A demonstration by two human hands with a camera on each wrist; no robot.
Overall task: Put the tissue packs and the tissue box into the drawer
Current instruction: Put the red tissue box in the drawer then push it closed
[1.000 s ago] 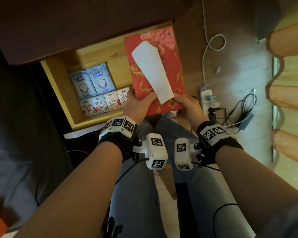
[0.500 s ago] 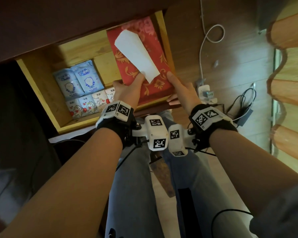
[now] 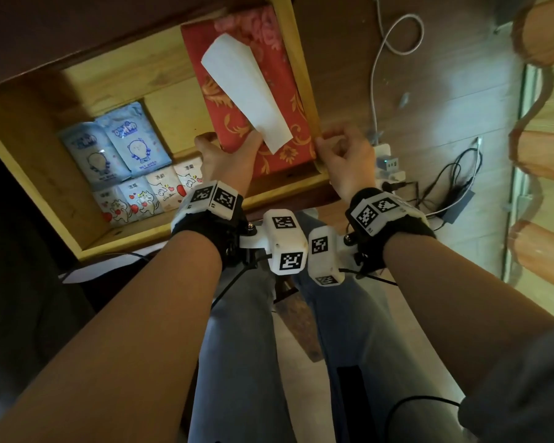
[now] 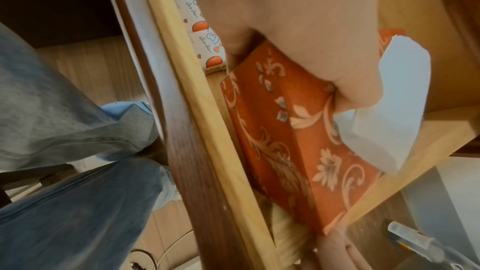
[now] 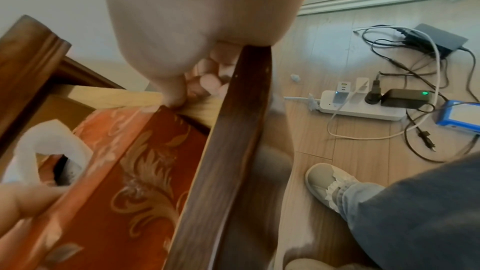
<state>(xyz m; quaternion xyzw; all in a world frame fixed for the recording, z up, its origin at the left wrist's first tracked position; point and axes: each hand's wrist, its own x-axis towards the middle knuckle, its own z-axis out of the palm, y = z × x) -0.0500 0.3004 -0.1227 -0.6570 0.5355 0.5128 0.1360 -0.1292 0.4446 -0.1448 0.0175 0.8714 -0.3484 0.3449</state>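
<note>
The red floral tissue box (image 3: pixel 227 119) (image 4: pixel 285 130) (image 5: pixel 145 161), a white tissue (image 3: pixel 247 91) sticking out of it, lies along the right side of the open wooden drawer (image 3: pixel 122 239). My left hand (image 3: pixel 224 153) grips its near left corner, thumb on top. My right hand (image 3: pixel 339 151) sits at the drawer's right front corner. Its fingers curl outside the side wall and its thumb tip touches the box's near right corner. Two blue tissue packs (image 3: pixel 135 139) and several white cat-print packs (image 3: pixel 147 196) (image 4: pixel 202 28) lie in the drawer's left half.
The dark desk top (image 3: pixel 77 27) overhangs the back of the drawer. On the wood floor to the right lie a white power strip (image 3: pixel 387 161) (image 5: pixel 363 106), tangled cables (image 3: pixel 454 174) and a blue device (image 5: pixel 459 116). Curtain folds (image 3: pixel 541 148) hang far right. My jeans-clad legs are below.
The tissue box moved forward and down into the drawer's right side. My right fingers came out from under it and now curl outside the drawer wall; the left hand still grips the box.
</note>
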